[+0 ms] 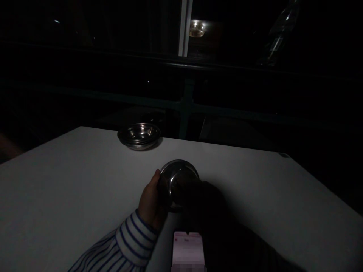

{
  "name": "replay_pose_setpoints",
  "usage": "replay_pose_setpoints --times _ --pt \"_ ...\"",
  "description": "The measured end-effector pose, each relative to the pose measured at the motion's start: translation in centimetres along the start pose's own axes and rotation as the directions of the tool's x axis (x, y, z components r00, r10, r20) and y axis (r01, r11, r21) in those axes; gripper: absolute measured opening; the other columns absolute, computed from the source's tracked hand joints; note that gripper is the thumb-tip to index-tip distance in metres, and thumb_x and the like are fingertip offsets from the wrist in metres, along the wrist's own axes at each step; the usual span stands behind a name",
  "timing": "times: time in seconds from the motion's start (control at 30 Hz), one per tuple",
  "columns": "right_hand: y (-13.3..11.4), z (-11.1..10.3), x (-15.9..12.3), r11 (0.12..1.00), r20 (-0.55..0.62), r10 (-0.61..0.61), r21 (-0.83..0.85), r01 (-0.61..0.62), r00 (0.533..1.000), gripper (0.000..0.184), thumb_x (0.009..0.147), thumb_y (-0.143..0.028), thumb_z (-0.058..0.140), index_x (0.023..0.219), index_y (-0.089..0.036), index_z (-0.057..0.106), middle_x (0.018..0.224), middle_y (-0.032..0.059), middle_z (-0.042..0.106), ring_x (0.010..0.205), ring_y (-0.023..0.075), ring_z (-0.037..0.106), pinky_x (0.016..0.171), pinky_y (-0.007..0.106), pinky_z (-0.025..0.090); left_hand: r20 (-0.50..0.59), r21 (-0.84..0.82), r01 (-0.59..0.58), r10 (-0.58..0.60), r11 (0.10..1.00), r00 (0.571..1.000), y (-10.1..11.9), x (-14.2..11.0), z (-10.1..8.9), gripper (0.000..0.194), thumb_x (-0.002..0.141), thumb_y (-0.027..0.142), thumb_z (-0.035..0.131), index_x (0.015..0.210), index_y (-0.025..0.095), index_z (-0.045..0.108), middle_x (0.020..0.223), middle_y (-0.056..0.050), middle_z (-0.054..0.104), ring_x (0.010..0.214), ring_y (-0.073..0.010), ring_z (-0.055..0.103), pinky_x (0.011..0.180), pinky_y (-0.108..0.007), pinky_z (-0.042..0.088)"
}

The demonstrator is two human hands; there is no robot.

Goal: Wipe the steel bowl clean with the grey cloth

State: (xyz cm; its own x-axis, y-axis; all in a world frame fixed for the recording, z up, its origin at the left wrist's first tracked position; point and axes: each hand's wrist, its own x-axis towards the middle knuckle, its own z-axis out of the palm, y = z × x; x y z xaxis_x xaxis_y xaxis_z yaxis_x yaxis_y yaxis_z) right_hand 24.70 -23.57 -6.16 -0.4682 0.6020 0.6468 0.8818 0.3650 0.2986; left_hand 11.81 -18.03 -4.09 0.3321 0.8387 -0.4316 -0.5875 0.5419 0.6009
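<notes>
A shiny round metal bowl [177, 168] is held above the white table, close to its middle. My left hand [150, 202], coming out of a striped cuff, grips the bowl's left side with the thumb near the rim. Over the bowl's right side and inside lies my right hand [208, 198], so dark that its fingers do not show. Whether it holds anything is hidden in the shadow. Below the bowl, a phone [188, 247] with a lit pinkish screen is at the bottom of the view.
A stack of metal bowls [138, 141] stands near the far edge of the white table [85, 181]. Behind it are dark railings and a window frame [185, 28]. A blurred shape, perhaps part of a person, shows at the far left edge. The surroundings are very dark.
</notes>
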Motion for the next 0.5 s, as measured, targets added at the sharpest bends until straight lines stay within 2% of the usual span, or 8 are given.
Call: replay_pose_setpoints --times 0.1,0.23,0.4,0.5 --pt "-1.0 -0.1 -0.7 0.997 0.115 0.059 0.036 -0.064 0.992 0.035 0.084 -0.021 0.047 0.118 -0.024 0.051 0.111 0.0085 0.060 0.095 0.0227 0.056 0.073 0.038 0.049 -0.013 -0.009 -0.018 0.018 1.000 1.000 0.1 -0.2 0.2 0.029 0.081 0.032 0.049 0.094 0.011 0.064 0.074 -0.008 0.071 0.075 -0.0225 0.067 0.074 -0.035 0.052" --pt "-1.3 -1.1 -0.7 0.997 0.163 0.041 0.058 -0.051 0.986 0.037 0.084 -0.021 0.046 0.121 -0.022 0.049 0.117 0.0091 0.057 0.102 0.0241 0.053 0.080 0.040 0.049 -0.012 -0.015 -0.035 0.035 0.999 0.999 0.2 -0.4 0.3 0.030 0.083 0.032 0.047 0.096 0.011 0.064 0.074 -0.008 0.071 0.075 -0.0224 0.067 0.074 -0.035 0.052" --pt "0.0 -0.3 -0.2 0.998 0.114 -0.009 0.056 0.003 0.993 0.036 0.084 -0.018 0.043 0.119 -0.023 0.050 0.115 0.0077 0.058 0.099 0.0218 0.054 0.074 0.037 0.049 0.002 -0.003 -0.018 0.018 1.000 1.000 0.1 -0.4 0.3 0.029 0.082 0.032 0.048 0.092 0.010 0.065 0.074 -0.008 0.071 0.073 -0.0216 0.066 0.073 -0.033 0.052" --pt "0.8 -0.9 0.7 0.999 0.044 -0.010 0.032 0.009 0.999 0.031 0.085 -0.018 0.042 0.114 -0.020 0.052 0.112 0.0080 0.059 0.098 0.0214 0.053 0.070 0.034 0.047 0.023 -0.009 0.010 -0.010 1.000 1.000 0.0 -0.4 0.3 0.029 0.081 0.032 0.049 0.092 0.010 0.065 0.075 -0.008 0.071 0.074 -0.0216 0.066 0.074 -0.033 0.052"
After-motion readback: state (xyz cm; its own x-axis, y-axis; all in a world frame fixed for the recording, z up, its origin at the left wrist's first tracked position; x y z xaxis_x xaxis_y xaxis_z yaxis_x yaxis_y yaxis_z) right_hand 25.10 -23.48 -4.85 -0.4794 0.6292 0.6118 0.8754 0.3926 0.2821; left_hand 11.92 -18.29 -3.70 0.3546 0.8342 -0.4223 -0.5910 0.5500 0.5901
